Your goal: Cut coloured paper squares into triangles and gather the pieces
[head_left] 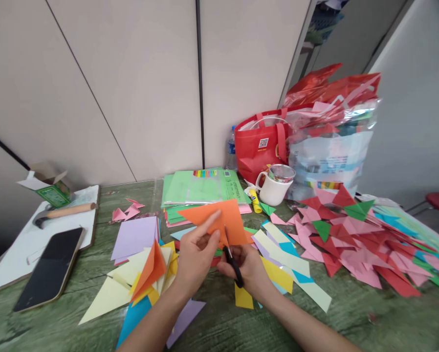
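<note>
Pinched in my left hand (201, 244) is a sheet of orange paper (236, 215), its pointed corner toward the left. My right hand (247, 269) grips black-handled scissors (234, 264), whose blades lie against the orange paper at its lower middle. Under and left of my left hand lie folded pieces of paper, among them an orange one (153, 269), a cream one (105, 298) and a blue one (133, 315). Cut paper strips (283, 254) in cream, blue, purple and yellow spread to the right of my right hand.
A heap of pink and red folded paper (351, 239) covers the right side. Behind stand a white mug (273, 188), a glue stick (255, 200), a red bag (259, 151) and green paper packs (205, 186). At left lie a phone (51, 269), a hammer (65, 211) and purple sheets (135, 238).
</note>
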A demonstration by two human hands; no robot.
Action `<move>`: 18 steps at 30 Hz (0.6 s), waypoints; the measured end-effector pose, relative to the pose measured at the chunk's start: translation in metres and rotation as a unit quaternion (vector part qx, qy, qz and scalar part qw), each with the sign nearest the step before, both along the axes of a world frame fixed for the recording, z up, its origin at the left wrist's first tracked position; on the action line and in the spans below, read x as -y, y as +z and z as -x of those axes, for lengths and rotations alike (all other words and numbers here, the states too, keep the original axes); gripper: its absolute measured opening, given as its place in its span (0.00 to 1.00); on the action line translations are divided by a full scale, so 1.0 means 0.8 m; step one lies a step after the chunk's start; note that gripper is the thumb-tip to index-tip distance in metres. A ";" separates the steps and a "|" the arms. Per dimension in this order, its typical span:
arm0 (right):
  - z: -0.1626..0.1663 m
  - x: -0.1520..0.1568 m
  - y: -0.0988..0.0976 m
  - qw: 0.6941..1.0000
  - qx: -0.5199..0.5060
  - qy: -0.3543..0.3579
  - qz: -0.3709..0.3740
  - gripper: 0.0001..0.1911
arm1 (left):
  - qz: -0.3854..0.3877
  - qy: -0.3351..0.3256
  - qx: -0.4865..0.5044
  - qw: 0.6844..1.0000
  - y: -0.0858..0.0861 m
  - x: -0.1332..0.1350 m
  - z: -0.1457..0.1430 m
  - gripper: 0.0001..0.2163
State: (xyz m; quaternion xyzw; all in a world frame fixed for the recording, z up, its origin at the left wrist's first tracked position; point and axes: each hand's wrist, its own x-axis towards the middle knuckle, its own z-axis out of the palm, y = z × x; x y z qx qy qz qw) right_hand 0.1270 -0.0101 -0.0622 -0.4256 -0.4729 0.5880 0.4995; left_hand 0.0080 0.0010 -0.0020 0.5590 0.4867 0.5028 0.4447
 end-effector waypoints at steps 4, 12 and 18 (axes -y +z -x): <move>-0.004 -0.002 0.002 0.999 -0.003 0.032 -0.016 0.21 | 0.001 -0.009 -0.006 1.000 0.003 0.000 -0.001 0.19; -0.010 -0.005 -0.001 0.997 -0.030 0.066 -0.037 0.27 | 0.004 -0.009 -0.018 1.000 0.000 -0.001 0.002 0.20; -0.008 -0.003 0.003 0.998 -0.019 0.035 -0.046 0.21 | 0.007 -0.008 0.008 1.000 -0.007 -0.006 0.006 0.19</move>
